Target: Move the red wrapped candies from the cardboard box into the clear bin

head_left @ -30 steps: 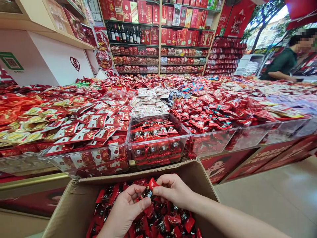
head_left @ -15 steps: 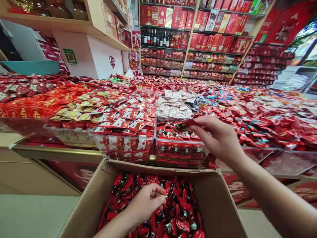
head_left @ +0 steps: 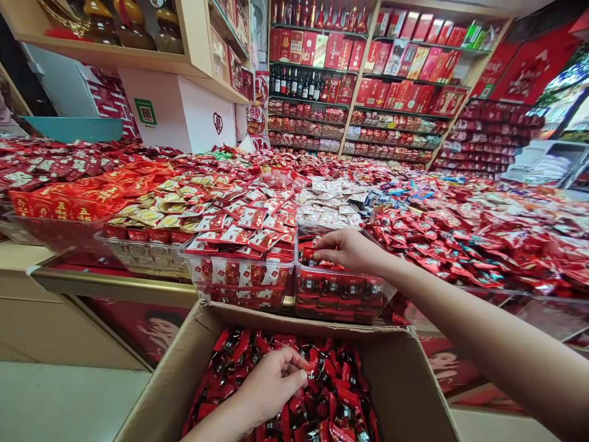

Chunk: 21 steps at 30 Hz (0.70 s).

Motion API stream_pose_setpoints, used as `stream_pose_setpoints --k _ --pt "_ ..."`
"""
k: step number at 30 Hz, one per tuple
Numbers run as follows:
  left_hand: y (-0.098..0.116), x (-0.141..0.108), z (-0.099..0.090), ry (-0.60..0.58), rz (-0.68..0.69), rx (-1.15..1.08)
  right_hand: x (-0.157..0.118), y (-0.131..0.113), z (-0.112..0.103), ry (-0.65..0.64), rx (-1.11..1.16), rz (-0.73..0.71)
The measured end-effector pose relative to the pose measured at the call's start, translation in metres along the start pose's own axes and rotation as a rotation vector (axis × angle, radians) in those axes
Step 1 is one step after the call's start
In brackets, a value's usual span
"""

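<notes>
Red-and-black packets near both hands bear white Chinese characters.

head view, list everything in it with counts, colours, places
open rectangular cardboard box: one, brown, foreground
small shiny wrapped packets: many, red and black, inside it
rectangular plastic bin: one, clear, beyond the box, holding similar packets
flat square packets: many, white and red, left of the bin
flat glossy packets: many, gold, farther left
upright oblong packets: many, orange-red, far left
flat packets: many, white, behind the bin
crinkled packets: many, red, right of the bin
shallow container: one, teal, back left
square code sign: one, green-edged, back left
glass bottles: several, dark, back shelf
upright boxes: many, mostly red, back shelves
left hand: one, bare, over the box's contents
right hand: one, bare, at the bin
</notes>
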<state>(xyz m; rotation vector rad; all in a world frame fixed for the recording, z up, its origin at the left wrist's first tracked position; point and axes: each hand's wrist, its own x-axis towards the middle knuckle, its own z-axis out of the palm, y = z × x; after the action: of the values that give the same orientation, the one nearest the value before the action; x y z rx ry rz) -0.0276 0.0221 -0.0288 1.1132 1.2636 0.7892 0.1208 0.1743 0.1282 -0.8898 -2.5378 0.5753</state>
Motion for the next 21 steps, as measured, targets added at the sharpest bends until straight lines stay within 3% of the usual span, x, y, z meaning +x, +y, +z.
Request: stream_pose_setpoints --k 3,15,21 --pt "0.000 0.000 0.001 -0.008 0.001 0.028 0.003 0.001 0.002 0.015 0.049 0.024" --pt "-0.014 0.010 0.000 -0.063 -0.023 0.221 0.004 0.004 0.004 -0.229 0.109 0.037" --pt "-0.025 0.008 -0.010 -0.194 -0.022 0.489 0.003 0.001 0.005 -0.129 0.166 0.029"
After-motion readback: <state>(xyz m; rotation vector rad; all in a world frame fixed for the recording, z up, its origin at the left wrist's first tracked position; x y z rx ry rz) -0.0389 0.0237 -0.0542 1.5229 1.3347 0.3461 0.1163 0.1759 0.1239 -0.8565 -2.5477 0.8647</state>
